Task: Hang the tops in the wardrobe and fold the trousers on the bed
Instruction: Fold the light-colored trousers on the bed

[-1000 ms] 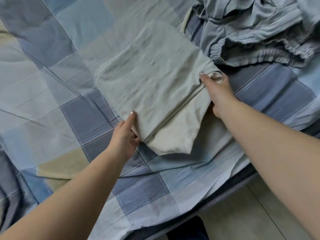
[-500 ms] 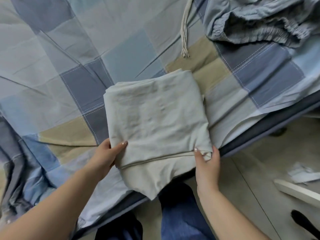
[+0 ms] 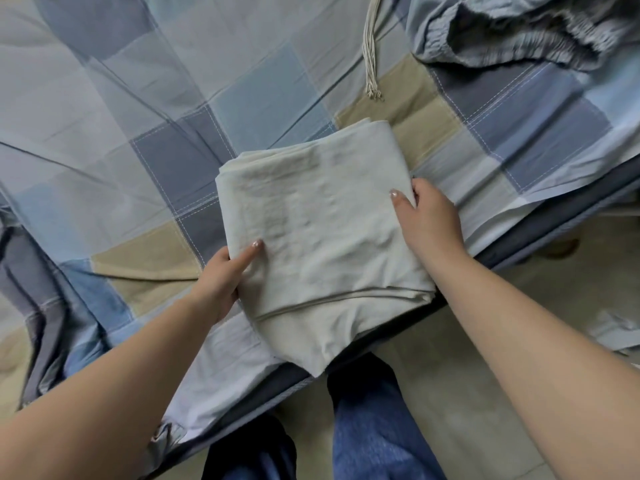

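Our left hand grips the near-left edge of the folded pale trousers, thumb on top. The bundle sits between our hands at the bed edge, one flap overhanging. Our right hand clasps its right side. Beyond that hand lie crumpled blue trousers. If we let go here, the overhang may drag the folds loose.

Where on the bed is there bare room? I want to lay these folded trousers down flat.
Bare checked bedspread lies left of and beyond the folded trousers, up to the drawstring cord. The top right is crowded by the crumpled blue garment; the near edge overhangs the floor.
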### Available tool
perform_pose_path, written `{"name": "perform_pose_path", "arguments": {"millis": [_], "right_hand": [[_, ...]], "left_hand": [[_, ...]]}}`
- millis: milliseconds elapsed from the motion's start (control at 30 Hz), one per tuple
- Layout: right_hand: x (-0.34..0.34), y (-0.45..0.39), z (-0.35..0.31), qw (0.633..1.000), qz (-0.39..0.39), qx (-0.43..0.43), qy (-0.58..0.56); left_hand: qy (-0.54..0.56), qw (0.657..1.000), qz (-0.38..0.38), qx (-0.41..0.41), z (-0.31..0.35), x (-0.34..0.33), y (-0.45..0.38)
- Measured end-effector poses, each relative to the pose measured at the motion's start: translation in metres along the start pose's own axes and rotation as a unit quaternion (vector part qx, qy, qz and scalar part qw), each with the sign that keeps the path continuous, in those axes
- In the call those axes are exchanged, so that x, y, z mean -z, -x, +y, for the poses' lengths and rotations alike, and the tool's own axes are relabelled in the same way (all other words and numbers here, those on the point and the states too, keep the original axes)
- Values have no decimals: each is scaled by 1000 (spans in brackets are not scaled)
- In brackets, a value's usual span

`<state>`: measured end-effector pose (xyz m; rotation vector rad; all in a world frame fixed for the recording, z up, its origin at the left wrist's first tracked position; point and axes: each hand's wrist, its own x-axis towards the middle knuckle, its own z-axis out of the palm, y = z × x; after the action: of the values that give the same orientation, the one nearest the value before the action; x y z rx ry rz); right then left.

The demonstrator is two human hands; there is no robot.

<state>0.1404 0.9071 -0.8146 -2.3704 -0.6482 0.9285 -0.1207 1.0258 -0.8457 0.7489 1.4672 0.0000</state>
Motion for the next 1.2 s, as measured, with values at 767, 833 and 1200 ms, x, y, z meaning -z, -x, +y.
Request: {"name": "perform_pose_path", "arguments": {"millis": [767, 833, 1200], "right_hand": [[-65, -29, 3, 905, -40, 269, 328], [-67, -47, 18, 889, -35, 314, 331], [-78, -18, 16, 935, 33, 219, 278]], "left_hand": [[-636, 620, 118, -444, 39, -54, -45], [-638, 642, 143, -400, 32, -47, -63], [-585, 659, 132, -455, 12, -50, -56]]}}
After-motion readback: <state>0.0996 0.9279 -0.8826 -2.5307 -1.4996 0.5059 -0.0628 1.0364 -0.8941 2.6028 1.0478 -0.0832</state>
